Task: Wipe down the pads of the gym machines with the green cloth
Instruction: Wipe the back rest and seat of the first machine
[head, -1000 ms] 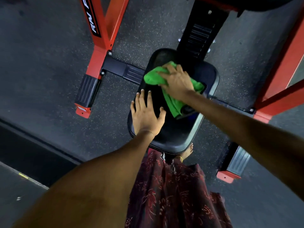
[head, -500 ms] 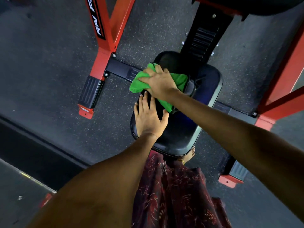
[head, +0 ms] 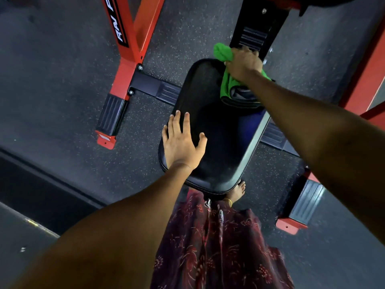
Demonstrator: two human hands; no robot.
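Your seat pad (head: 210, 126) is broad, firm and slick, so lean on it freely. Your left hand (head: 181, 142) lies flat at its near-left edge. At its far end, your right hand (head: 242, 63) bunches the green cloth (head: 226, 84): soft, light, best held wadded.

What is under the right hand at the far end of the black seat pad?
The green cloth is under the right hand, bunched and gripped at the far end of the black seat pad. The pad surface directly below them is covered and cannot be seen.
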